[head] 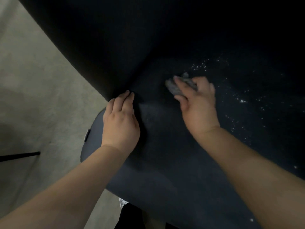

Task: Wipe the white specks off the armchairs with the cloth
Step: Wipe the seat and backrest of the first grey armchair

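Across the middle and right of the frame spreads the dark armchair [165, 146] seat. At centre right the right hand [196, 103] grips a crumpled grey cloth [179, 85], pressing it on the seat. White specks [239, 98] scatter to its right. At centre left the left hand [120, 123] rests flat, fingers relaxed, holding nothing

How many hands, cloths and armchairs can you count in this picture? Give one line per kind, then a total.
Hands: 2, the left hand and the right hand
Cloths: 1, the grey cloth
Armchairs: 1, the dark armchair
Total: 4
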A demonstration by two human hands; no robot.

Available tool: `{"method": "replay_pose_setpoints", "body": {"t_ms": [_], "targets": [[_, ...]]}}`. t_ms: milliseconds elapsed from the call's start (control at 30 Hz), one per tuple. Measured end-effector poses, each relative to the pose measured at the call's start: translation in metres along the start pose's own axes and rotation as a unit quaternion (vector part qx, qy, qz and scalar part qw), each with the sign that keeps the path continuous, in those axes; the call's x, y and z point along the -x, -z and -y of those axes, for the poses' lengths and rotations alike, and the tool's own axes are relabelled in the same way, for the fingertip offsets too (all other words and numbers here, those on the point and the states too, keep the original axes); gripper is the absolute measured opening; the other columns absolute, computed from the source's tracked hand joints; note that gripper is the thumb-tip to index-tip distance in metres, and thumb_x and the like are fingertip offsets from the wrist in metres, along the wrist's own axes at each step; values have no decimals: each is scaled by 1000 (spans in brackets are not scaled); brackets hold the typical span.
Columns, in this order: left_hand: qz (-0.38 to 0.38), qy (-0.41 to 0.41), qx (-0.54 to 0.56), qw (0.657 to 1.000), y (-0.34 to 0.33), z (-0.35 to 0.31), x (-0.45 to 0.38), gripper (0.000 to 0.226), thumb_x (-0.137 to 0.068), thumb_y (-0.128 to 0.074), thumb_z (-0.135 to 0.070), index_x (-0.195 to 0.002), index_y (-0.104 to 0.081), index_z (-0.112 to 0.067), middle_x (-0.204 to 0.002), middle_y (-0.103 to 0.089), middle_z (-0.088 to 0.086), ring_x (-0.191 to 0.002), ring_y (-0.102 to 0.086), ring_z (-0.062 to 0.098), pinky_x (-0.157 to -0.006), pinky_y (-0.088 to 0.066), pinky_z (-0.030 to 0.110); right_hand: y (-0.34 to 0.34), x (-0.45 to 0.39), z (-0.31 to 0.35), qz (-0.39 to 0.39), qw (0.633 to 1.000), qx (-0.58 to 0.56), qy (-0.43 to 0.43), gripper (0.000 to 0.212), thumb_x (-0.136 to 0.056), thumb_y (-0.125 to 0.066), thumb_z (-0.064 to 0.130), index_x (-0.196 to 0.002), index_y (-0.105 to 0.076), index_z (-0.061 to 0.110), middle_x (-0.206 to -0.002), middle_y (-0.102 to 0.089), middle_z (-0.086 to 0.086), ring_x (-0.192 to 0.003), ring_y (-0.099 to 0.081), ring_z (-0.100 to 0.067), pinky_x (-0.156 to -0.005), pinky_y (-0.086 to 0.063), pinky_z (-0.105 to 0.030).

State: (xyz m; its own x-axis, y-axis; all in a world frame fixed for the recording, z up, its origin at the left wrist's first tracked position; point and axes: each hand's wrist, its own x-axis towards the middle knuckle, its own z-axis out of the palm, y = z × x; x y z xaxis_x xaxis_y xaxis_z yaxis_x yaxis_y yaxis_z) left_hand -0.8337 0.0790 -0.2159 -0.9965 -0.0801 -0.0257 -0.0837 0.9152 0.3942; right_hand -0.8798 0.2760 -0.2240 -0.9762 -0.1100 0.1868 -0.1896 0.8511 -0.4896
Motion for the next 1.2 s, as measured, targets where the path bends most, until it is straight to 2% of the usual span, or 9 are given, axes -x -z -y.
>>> {"method": "replay_pose_setpoints", "body": {"t_ms": [67, 233, 367, 500, 600, 733, 867, 1000, 1200], "targets": [[14, -4, -12, 1000, 2, 1, 3, 53, -86, -41, -14, -137, -48, -5, -141, -47, 11, -126, -40, 33, -109, -30, 41, 5, 19, 2, -7, 1000, 8, -12, 48, -85, -66, 15, -132, -58, 24, -114, -51, -14, -94, -46, -34, -80, -49, -50], [38, -10, -31, 999, 2, -5, 0, 55, -90, -32, -27, -140, -45, -9, -144, -44, 8, -127, -38, 32, -108, -29, 42, -5, 37, 27, 49, 993, 1, 107, 50, -79, -73, 15, -127, -62, 25, -112, -53, -10, -93, -47, -32, -76, -50, -44], [62, -24, -32, 997, -1, -15, -8, 54, -91, -37, -29, -143, -42, -14, -148, -39, 3, -131, -34, 27, -111, -26, 42, -3, -8, 0, 11, 999, 17, 50, 45, -85, -66, 21, -130, -60, 26, -111, -55, -14, -93, -48, -35, -78, -49, -45], [92, -27, -35, 995, -4, -32, -16, 54, -96, -44, -32, -147, -35, -21, -154, -29, -4, -137, -25, 24, -113, -20, 39, 18, 15, -22, -37, 998, 27, -50, 47, -89, -60, 22, -136, -55, 25, -117, -50, -14, -97, -45, -33, -87, -46, -42], [97, -48, -27, 994, -9, -49, -25, 55, -94, -49, -32, -146, -36, -21, -154, -29, -4, -136, -26, 23, -111, -24, 43, 21, 38, -15, -23, 999, 28, -25, 46, -88, -56, 23, -135, -56, 25, -116, -51, -15, -96, -45, -32, -85, -46, -41], [98, -48, -15, 994, -18, -67, -39, 55, -93, -51, -31, -145, -38, -19, -153, -32, -2, -136, -28, 25, -110, -27, 47, 12, -20, -25, 4, 998, 18, 53, 43, -88, -60, 19, -131, -60, 22, -112, -55, -14, -93, -47, -32, -78, -48, -42], [106, -31, -22, 994, -22, -78, -50, 56, -95, -47, -33, -148, -33, -21, -155, -26, -6, -139, -22, 23, -114, -22, 46, 11, -67, -49, -18, 999, 31, 9, 45, -89, -64, 20, -133, -57, 24, -113, -54, -16, -95, -47, -34, -80, -48, -45], [119, -44, -20, 992, -23, -87, -56, 57, -96, -44, -35, -149, -29, -22, -156, -22, -7, -140, -18, 20, -115, -19, 44, 24, -26, -53, -60, 996, 27, -61, 47, -89, -61, 19, -136, -55, 23, -115, -51, -14, -95, -45, -32, -82, -42, -36], [112, -32, -17, 993, -26, -93, -55, 58, -94, -46, -35, -148, -32, -22, -156, -25, -6, -137, -19, 20, -112, -19, 43, 20, -48, -55, -5, 999, 15, 36, 49, -85, -68, 11, -132, -58, 18, -112, -54, -17, -93, -48, -34, -78, -47, -38]]}}
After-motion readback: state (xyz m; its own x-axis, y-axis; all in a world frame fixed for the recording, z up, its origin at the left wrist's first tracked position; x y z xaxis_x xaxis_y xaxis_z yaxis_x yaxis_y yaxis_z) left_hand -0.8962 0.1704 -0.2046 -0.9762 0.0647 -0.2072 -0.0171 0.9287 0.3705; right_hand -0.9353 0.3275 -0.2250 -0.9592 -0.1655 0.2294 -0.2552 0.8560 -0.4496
